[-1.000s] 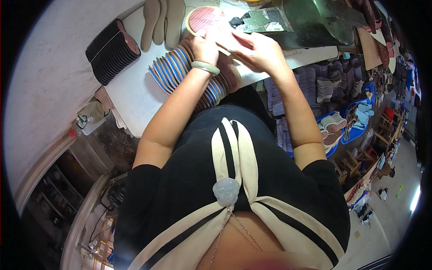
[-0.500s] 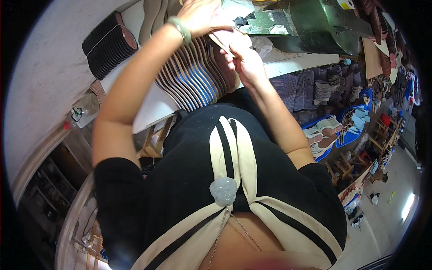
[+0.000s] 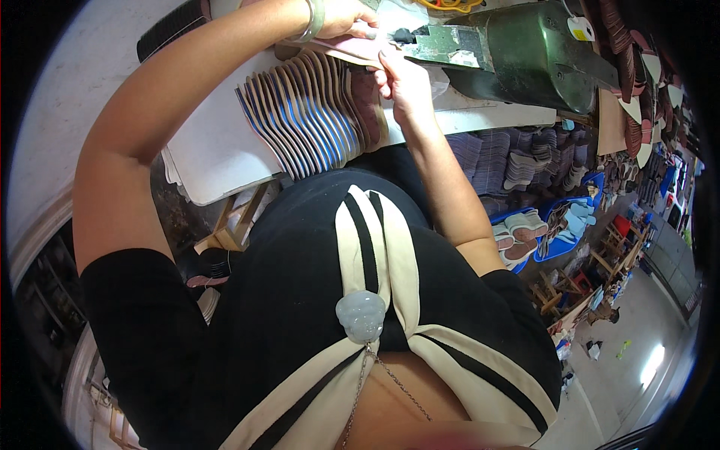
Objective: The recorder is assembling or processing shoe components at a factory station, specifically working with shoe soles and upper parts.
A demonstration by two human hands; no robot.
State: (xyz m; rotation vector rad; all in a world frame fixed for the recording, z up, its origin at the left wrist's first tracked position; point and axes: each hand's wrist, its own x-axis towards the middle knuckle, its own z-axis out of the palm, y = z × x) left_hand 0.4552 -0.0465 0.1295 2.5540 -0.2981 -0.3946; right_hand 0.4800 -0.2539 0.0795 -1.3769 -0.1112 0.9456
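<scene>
A pale pinkish shoe insole (image 3: 345, 49) is stretched between my two hands at the top of the view, beside the small working end of a green machine (image 3: 525, 56). My left hand (image 3: 343, 20) reaches over it from the left, its fingers closed and pressing on the insole. At the other end, my right hand (image 3: 409, 81) pinches the insole's edge between thumb and fingers. Just below stands a long row of curved insoles (image 3: 307, 112) with blue-edged layers, leaning on edge on the white tabletop (image 3: 214, 161). The machine's contact with the insole is hard to make out.
A bundle of dark insoles (image 3: 174, 34) lies at the far left. Grey stacks (image 3: 491, 157) sit under the table to the right, near blue trays (image 3: 559, 244) of cut pieces. A wooden stool (image 3: 232, 221) stands below the table edge.
My left arm has swung outward to the left, its elbow further out. The insole now lies flatter and more lengthwise between my hands, where before it was tilted up.
</scene>
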